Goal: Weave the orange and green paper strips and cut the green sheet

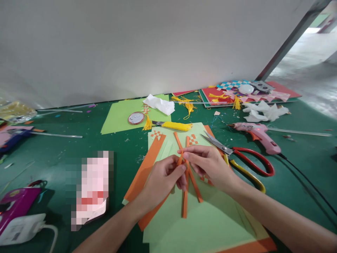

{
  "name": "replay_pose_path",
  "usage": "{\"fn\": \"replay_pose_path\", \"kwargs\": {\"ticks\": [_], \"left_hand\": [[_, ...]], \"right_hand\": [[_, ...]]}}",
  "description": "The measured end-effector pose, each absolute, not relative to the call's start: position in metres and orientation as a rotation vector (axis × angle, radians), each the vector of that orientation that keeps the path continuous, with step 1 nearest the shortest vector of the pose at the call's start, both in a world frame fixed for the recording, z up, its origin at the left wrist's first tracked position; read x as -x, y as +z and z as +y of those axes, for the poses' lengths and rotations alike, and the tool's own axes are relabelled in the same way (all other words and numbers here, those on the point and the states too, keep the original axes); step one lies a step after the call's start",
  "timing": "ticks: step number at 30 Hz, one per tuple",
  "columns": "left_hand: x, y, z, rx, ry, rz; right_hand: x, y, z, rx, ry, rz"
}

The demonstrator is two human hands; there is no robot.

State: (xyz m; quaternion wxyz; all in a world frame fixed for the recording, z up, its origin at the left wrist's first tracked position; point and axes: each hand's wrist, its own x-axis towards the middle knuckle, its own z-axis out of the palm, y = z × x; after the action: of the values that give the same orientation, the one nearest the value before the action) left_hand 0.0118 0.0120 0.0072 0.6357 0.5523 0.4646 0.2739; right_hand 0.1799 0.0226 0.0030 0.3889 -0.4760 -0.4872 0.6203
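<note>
Narrow orange paper strips point(185, 205) cross one another between my two hands, above light green paper point(168, 225). My left hand point(164, 177) pinches the strips from the left, thumb pressed against the fingers. From the right, my right hand point(207, 163) holds them close to the crossing with its thumb and fingertips. Wider orange strips point(144, 170) lie on the green paper to the left. Small orange-and-white woven pieces point(193, 139) rest beyond my hands. Open scissors point(237, 151) with red and yellow handles lie just right of my right hand.
A yellow cutter point(177, 126) lies behind the paper. The pink glue gun point(259, 135) and its cable are at the right. On the left are a blurred-out phone point(93, 189) and a purple device point(19, 207) with a white plug. A pale wall point(131, 49) stands behind.
</note>
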Motion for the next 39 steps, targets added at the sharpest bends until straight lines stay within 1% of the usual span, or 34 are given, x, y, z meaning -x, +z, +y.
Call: {"fn": "replay_pose_path", "kwargs": {"ticks": [7,17,27,39], "left_hand": [[-0.012,0.002,0.011,-1.266,0.664,1.042],[-0.012,0.006,0.011,-1.301,0.749,1.018],[-0.014,0.005,0.010,-1.339,0.808,1.109],[-0.011,0.001,0.010,-1.505,0.771,1.118]], "right_hand": [[-0.178,0.007,0.022,1.204,1.502,-1.368],[-0.176,0.004,0.021,1.101,1.679,-1.155],[-0.179,0.002,0.022,1.157,1.636,-1.205],[-0.180,-0.004,0.022,1.137,1.630,-1.198]]}}
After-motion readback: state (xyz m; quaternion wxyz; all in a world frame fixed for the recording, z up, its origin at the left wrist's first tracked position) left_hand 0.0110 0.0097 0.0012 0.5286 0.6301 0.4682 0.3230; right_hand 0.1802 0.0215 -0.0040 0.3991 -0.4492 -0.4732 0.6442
